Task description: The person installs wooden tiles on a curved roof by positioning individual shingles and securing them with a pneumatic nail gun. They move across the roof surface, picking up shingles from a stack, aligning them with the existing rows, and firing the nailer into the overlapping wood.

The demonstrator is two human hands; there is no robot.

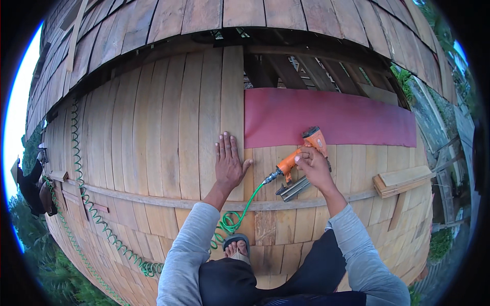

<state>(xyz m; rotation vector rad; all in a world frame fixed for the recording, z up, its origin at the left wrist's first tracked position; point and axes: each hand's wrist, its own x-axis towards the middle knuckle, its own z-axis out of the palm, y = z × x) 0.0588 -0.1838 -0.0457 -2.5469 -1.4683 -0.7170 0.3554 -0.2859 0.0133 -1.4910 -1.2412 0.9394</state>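
Grey-sleeved left hand (229, 166): fingers spread, palm down on wooden shingles (232, 92).
Right hand (314, 166): fingers curled, thumb drawn in, over the handle of an orange nail gun (317, 142); I cannot tell how firmly they grip.
Nail gun: right of the left hand, its head overlapping a red sheet (367, 120).
Green hose (253, 196): runs from the handle, coiling near a sandalled foot (237, 247).
Wooden batten (255, 205): crosses below both hands.
Shingle stack (403, 181): farther right.
Another person (33, 186): far left.

On my feed R fingers (306, 156) hide pt of the orange-and-black nail gun (318, 143); dark-clothed co-worker (34, 187), far L, too small to make out.
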